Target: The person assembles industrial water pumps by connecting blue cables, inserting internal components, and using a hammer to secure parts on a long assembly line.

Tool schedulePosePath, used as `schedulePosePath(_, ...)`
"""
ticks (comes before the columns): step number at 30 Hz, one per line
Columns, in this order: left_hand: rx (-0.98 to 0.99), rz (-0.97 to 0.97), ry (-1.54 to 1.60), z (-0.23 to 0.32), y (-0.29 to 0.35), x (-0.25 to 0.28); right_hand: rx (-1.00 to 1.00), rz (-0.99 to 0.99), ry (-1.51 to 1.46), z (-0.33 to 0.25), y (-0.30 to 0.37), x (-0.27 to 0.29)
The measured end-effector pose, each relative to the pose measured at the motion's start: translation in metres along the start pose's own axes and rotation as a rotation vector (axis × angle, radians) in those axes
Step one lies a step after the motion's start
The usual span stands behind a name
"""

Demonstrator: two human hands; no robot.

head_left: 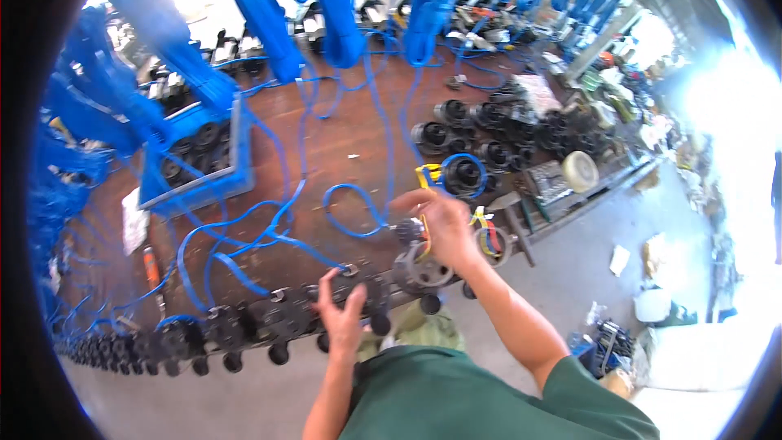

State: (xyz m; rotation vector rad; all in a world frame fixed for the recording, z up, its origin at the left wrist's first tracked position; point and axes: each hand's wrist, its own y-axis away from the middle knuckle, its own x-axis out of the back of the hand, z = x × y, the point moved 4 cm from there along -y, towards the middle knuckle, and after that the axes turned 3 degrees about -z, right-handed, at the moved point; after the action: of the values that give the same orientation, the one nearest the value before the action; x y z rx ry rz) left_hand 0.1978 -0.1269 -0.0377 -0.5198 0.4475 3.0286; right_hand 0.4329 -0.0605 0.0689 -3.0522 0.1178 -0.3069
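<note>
At the near edge of the flat brown bench [336, 143], the left hand [342, 322], its grip parted, is at a round black part [371, 285]. The right hand [446, 228] is blurred; its grip's hold cannot be told.

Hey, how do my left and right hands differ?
The left hand is at the row of black parts along the front of the bench; the right hand is farther right, beside a gray ring. The left hand's fingers point forward; the right hand's forefinger points left. Both are bare.
</note>
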Motion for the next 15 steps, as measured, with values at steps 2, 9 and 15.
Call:
schedulePosePath(2,-0.117,0.077,0.019,-0.006,0.003,0.003,0.026,0.495,0.159,0.043,0.013,0.106)
schedulePosePath(9,-0.148,0.093,0.087,-0.015,0.004,-0.001,-0.536,0.233,1.230,0.309,0.101,0.282)
schedulePosePath(15,-0.178,0.057,-0.134,0.003,0.003,-0.003,-0.567,0.126,1.216,0.325,0.088,0.283)
